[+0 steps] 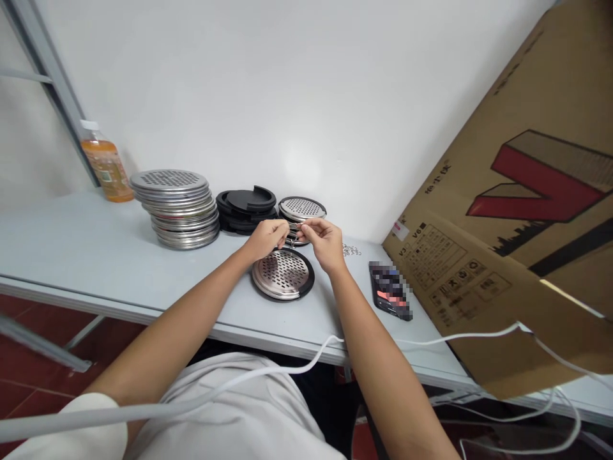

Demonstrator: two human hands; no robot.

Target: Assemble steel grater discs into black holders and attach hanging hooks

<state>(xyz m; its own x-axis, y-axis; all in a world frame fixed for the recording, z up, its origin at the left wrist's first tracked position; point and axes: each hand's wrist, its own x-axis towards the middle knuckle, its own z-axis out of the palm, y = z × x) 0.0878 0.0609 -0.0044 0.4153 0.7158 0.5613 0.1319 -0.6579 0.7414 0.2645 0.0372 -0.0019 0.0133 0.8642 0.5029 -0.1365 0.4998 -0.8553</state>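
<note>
My left hand and my right hand meet with pinched fingers above the table. Between them is a small shiny metal piece, with a bit of metal hanging below; its exact kind is too small to tell. Just below my hands lies a round perforated metal disc with a black rim along its right side. Behind my fingers, a similar disc with black edging tops a short stack, partly hidden. Several small curled metal pieces lie right of my right hand.
A tall stack of perforated metal discs stands at left, beside black plastic round parts. An orange drink bottle is farther left. A phone lies near a large cardboard box. A white cable crosses before me.
</note>
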